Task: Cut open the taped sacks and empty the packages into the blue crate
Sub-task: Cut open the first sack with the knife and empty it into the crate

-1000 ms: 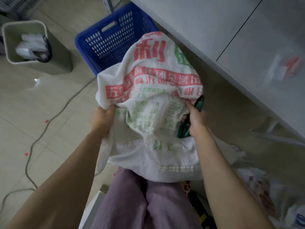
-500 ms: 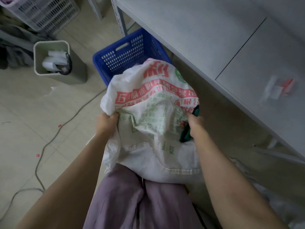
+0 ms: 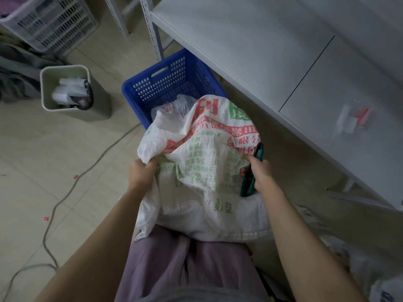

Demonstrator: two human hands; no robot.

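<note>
A white woven sack (image 3: 202, 171) with red and green print is held upside down over the blue crate (image 3: 168, 83), its far end dipping inside. My left hand (image 3: 141, 173) grips the sack's left side. My right hand (image 3: 259, 173) grips the right side and also holds a green utility knife (image 3: 253, 175) against the cloth. White packages (image 3: 174, 106) show in the crate just past the sack. The sack's sewn bottom hem lies near my lap.
A grey metal shelf (image 3: 250, 51) runs along the right, over the crate's right side. A grey waste bin (image 3: 74, 92) with white scraps stands on the left. A cable (image 3: 72, 188) crosses the floor. A grey basket (image 3: 52, 20) sits far left. More sacks (image 3: 370, 269) lie bottom right.
The sack has sunk lower and gone flatter as its far end dropped into the crate. White packages now show in the crate. Both hands keep their grip.
</note>
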